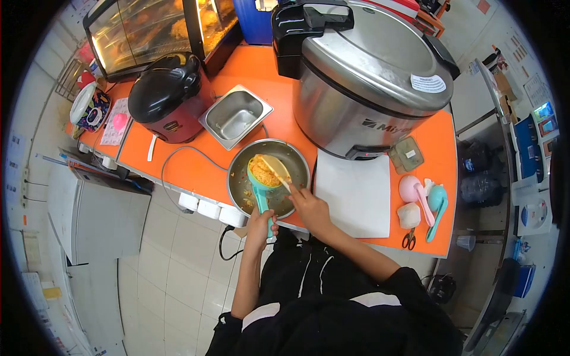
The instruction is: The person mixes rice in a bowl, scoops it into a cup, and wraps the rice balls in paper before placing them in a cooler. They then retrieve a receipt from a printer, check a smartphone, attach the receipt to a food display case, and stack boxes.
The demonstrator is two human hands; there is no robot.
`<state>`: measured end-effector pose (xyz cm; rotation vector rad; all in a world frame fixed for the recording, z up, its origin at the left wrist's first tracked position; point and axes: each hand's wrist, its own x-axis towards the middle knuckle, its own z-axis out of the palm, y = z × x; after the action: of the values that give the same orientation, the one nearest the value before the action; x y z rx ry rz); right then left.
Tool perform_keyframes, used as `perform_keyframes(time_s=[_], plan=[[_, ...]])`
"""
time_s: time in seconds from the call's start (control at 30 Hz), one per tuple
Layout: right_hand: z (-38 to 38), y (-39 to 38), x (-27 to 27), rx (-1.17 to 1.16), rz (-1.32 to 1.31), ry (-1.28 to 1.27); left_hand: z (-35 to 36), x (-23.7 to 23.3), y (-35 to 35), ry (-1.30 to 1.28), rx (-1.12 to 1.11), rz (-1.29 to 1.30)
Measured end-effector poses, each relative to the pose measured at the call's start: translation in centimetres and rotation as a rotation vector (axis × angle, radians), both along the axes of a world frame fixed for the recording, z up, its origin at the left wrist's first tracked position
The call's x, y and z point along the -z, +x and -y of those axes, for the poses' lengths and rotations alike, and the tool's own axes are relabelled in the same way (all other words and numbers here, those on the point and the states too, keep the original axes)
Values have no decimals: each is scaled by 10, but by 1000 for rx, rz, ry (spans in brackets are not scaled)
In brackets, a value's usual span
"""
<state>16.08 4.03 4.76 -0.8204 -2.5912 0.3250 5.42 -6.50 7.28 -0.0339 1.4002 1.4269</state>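
Near the middle of the frame, over a metal bowl (234,173) on the orange counter (196,169), both hands are busy with a teal scoop (261,199). The left hand (261,225) is closed round the scoop's handle and holds it above the bowl. The right hand (309,207) grips a pale rice paddle (276,167), whose blade lies flat on the orange fried rice (263,174) heaped in the cup of the scoop.

The filling seems largely done: the cup is full to the brim and the paddle appears to be pressing or levelling the top. Some loose rice is scattered on the bowl's floor. To the right, touching nothing but the counter, lies a white sheet (353,193) with no rice on it, so no portion seems to have been turned out there yet. A big steel rice cooker (368,77) stands shut at upper right, with a small steel tray (236,115) left of it.
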Motion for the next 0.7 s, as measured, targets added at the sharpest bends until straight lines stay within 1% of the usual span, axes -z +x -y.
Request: perform_keyframes(time_s=[0.1, 0.23, 0.27, 0.37, 0.4, 0.43, 0.5, 0.53, 0.57, 0.63, 0.67, 0.7], plan=[[12, 5, 5, -45, 43, -16, 3, 2, -2, -16, 54, 31], [14, 7, -2, -125, 70, 23, 10, 11, 0, 3, 49, 44], [10, 8, -6, -154, 92, 48, 12, 15, 0, 52, 33, 101], [-10, 13, -33, -227, 63, 43, 21, 23, 3, 152, -1, 202], [-16, 14, -47, -232, 76, -18, 24, 23, 3, 202, -13, 251], [-22, 15, -62, -236, 73, -12, 25, 22, 2, 207, -16, 247], [-33, 15, -83, -209, -82, -113, 30, 18, 4, 248, -4, 288], [-44, 13, -79, -202, -245, -155, 30, 18, 4, 259, 14, 268], [-53, 12, -65, -209, -244, -155, 30, 18, 4, 261, 7, 268], [-66, 5, -54, -82, -490, -1204, 29, 20, 3, 318, 48, 280], [-73, 14, -52, -8, -436, -1526, 28, 19, 3, 321, 45, 278], [-74, 11, -52, -10, -434, -1524, 28, 19, 3, 312, 61, 261]])
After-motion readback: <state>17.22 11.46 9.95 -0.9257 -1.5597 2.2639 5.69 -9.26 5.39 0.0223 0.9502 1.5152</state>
